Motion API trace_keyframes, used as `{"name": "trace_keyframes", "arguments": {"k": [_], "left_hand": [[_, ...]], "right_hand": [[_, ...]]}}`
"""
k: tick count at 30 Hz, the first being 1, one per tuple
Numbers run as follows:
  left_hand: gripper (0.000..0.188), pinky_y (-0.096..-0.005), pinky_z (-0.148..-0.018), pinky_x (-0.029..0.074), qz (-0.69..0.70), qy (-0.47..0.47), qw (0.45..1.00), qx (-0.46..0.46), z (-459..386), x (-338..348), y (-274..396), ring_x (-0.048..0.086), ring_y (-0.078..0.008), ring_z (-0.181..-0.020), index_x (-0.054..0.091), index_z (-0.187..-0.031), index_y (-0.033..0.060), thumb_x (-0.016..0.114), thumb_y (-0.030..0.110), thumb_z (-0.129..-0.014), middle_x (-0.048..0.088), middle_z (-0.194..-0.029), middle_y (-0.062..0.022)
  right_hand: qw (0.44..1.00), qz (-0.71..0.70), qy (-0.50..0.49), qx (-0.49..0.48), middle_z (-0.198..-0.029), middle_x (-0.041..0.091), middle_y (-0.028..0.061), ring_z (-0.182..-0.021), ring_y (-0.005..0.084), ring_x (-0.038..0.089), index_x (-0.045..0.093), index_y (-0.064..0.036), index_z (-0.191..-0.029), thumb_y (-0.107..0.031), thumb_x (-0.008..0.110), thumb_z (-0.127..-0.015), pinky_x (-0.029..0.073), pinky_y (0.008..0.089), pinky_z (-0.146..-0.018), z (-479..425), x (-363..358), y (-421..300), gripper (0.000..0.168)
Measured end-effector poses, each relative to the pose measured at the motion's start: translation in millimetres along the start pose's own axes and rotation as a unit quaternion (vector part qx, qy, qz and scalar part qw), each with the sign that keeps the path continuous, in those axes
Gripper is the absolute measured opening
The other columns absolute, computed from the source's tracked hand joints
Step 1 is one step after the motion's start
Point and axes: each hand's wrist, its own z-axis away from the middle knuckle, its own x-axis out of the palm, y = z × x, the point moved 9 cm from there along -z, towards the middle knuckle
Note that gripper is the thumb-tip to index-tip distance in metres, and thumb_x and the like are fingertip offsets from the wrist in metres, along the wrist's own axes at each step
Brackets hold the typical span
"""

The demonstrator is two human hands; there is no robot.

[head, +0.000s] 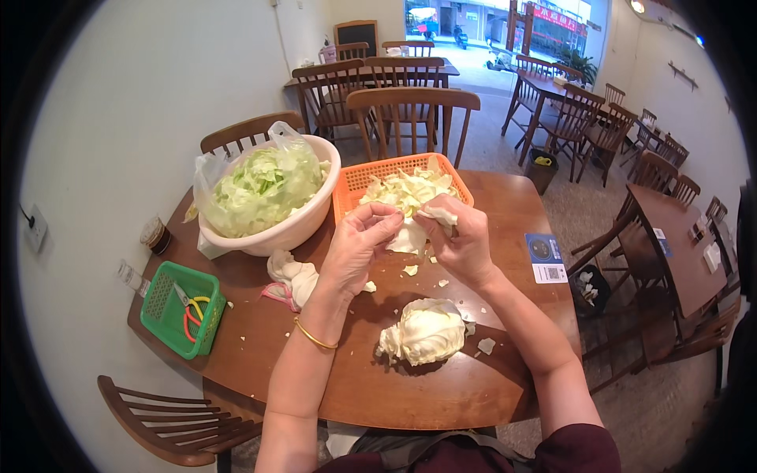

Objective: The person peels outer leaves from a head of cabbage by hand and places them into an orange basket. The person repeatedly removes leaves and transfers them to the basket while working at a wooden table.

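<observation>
Both my hands are raised over the table, close together at the near rim of an orange plastic basket [344, 195]. My right hand [464, 239] grips pale cabbage leaf pieces [442, 216], one of which pokes out of the fist. My left hand [361, 242] pinches thumb to forefinger at the edge of a cabbage leaf [408, 237] between the hands; its fingers partly hide the grip. Torn cabbage leaves [408, 186] are heaped inside the basket. Below my hands, a partly stripped cabbage head [430, 332] lies on its side, stem end to the left.
A large pale basin [278, 227] at left holds bagged shredded greens [260, 189]. Before it lies a crumpled white cloth [291, 273]. A green basket [177, 349] contains red-and-yellow-handled pliers [190, 310]. A cup of dark liquid [156, 236], a glass [131, 278] and a printed card [545, 258] sit near the table edges.
</observation>
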Motion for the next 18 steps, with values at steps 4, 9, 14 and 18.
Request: {"name": "trace_keyframes", "arguments": {"k": [4,9,14,18], "left_hand": [[0.01,-0.0187,-0.065,0.047,-0.092,-0.001,0.992,0.086,0,2,12,0.056,-0.0033,-0.071,0.066,-0.096,0.0045,0.071,0.012,-0.09,0.065,-0.081,0.0029],[0.009,-0.022,-0.062,0.049,-0.254,0.031,0.954,0.157,11,15,33,0.06,-0.0053,-0.067,0.067,-0.089,-0.0009,0.071,0.007,-0.087,0.067,-0.076,-0.0002],[0.009,-0.0227,-0.063,0.05,-0.362,0.013,0.898,0.252,25,39,53,0.063,-0.007,-0.069,0.067,-0.086,-0.003,0.072,0.005,-0.084,0.069,-0.078,-0.0047],[0.008,-0.024,-0.064,0.052,-0.332,0.047,0.902,0.272,33,41,59,0.064,-0.0084,-0.073,0.067,-0.089,-0.0017,0.07,0.005,-0.087,0.07,-0.082,-0.0055]], "right_hand": [[1.0,-0.009,-0.012,0.006,-0.085,0.068,0.0068,-0.073,0.0164,0.065,0.065,0.0,-0.096,0.001,0.069,-0.085,0.051,0.0314,-0.064,3,4,9,0.012],[0.855,-0.4,-0.038,0.328,-0.099,0.07,0.0051,-0.084,0.0078,0.064,0.065,0.001,-0.115,-0.01,0.073,-0.087,0.053,0.0255,-0.07,21,26,53,0.031],[0.819,-0.357,-0.092,0.44,-0.094,0.067,0.002,-0.076,0.0069,0.06,0.064,-0.005,-0.111,-0.025,0.074,-0.087,0.047,0.0203,-0.062,46,36,93,0.032],[0.816,-0.342,-0.052,0.463,-0.089,0.064,-0.001,-0.075,0.0057,0.058,0.062,-0.008,-0.111,-0.028,0.071,-0.089,0.043,0.0195,-0.057,47,29,107,0.031]]}}
